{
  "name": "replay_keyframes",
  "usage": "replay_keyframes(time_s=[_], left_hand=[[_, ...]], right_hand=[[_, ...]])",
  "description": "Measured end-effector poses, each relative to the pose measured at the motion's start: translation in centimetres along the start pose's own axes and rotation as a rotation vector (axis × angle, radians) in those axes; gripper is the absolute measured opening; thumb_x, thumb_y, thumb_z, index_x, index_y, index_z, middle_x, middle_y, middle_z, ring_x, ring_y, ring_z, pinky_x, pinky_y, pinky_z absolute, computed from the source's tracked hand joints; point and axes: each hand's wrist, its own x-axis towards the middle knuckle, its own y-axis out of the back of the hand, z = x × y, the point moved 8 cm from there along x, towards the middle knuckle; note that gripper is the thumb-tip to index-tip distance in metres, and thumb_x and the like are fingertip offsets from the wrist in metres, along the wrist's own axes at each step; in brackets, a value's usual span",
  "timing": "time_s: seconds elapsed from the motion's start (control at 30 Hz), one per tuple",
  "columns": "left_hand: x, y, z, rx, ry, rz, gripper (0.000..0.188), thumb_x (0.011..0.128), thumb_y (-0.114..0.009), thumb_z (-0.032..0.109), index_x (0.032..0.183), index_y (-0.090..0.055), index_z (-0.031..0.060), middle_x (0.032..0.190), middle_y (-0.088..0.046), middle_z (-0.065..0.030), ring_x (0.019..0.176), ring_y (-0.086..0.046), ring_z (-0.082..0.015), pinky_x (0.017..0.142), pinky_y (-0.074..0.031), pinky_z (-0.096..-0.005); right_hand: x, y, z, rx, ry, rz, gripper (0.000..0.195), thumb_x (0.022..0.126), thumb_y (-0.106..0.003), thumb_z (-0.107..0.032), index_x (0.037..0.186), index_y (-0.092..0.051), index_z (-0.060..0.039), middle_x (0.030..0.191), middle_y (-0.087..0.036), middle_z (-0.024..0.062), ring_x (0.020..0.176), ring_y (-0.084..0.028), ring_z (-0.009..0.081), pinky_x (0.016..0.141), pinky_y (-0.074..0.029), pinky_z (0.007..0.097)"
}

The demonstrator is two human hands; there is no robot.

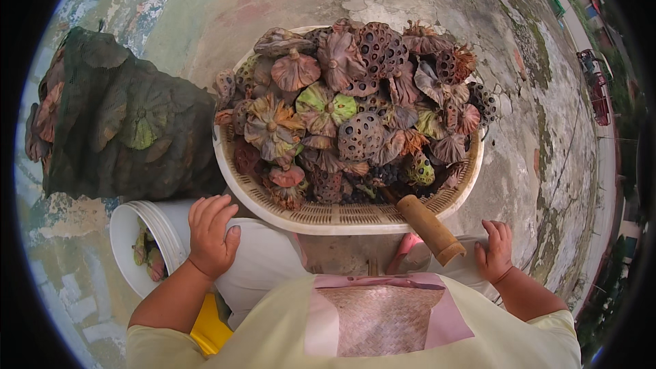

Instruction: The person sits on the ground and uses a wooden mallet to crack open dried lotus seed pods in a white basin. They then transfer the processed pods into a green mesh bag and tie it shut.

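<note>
A cream plastic basket (328,225) stands before me, heaped with brown and some green lotus seed pods (361,136). Dark seeds (387,175) lie low among the pods near its front side. A bamboo tube handle (430,228) leans over the basket's front right rim; the part it belongs to is mostly hidden. My left hand (212,236) is raised above my left thigh, beside a white bucket, fingers apart and holding nothing. My right hand (495,251) rests by my right knee, right of the bamboo handle, with nothing seen in it.
A dark green mesh sack (138,128) full of lotus pods lies left of the basket. The white plastic bucket (171,246) is tipped on its side with a few pods inside. Something yellow (211,325) is below it. The ground is cracked, stained concrete (512,164).
</note>
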Motion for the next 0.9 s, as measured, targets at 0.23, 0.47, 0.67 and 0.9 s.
replay_keyframes(time_s=[0.23, 0.47, 0.67, 0.9], left_hand=[[1.8, -0.9, -2.0, -0.131, 0.045, -0.177, 0.026, 0.075, -0.058, 0.011, 0.099, -0.060, 0.0023, 0.111, -0.056, -0.0156, 0.102, -0.051, -0.0353, 0.093, -0.037, -0.0485], [2.2, -0.9, -0.4, -0.191, 0.095, -0.230, 0.027, 0.072, -0.063, 0.011, 0.098, -0.061, 0.0064, 0.108, -0.057, -0.0107, 0.101, -0.052, -0.0306, 0.092, -0.037, -0.0466], [-0.5, -4.0, 2.0, -0.088, 0.186, -0.470, 0.031, 0.075, -0.063, 0.018, 0.104, -0.061, 0.0086, 0.109, -0.058, -0.0099, 0.104, -0.053, -0.0270, 0.092, -0.037, -0.0442], [-1.3, 5.4, 3.4, -0.420, 0.809, -0.449, 0.044, 0.082, -0.058, 0.027, 0.120, -0.053, 0.0055, 0.125, -0.052, -0.0146, 0.120, -0.045, -0.0316, 0.101, -0.036, -0.0410]], right_hand=[[2.6, -1.4, -0.9, 0.162, -0.010, -0.198, 0.049, 0.066, -0.062, -0.010, 0.113, -0.050, -0.0023, 0.103, -0.053, 0.0166, 0.097, -0.049, 0.0359, 0.086, -0.038, 0.0462], [-0.2, -1.2, -1.5, 0.212, -0.134, -0.304, 0.042, 0.070, -0.059, -0.010, 0.112, -0.054, -0.0047, 0.106, -0.055, 0.0160, 0.100, -0.049, 0.0348, 0.090, -0.037, 0.0456], [-3.5, -1.3, -4.3, -0.059, -0.414, -0.557, 0.038, 0.078, -0.052, -0.020, 0.114, -0.058, -0.0085, 0.113, -0.057, 0.0144, 0.108, -0.049, 0.0330, 0.094, -0.037, 0.0470], [-3.3, 6.5, -6.0, 0.092, -0.542, -0.748, 0.044, 0.085, -0.048, -0.036, 0.120, -0.058, -0.0120, 0.120, -0.057, 0.0150, 0.116, -0.050, 0.0330, 0.097, -0.040, 0.0433]])
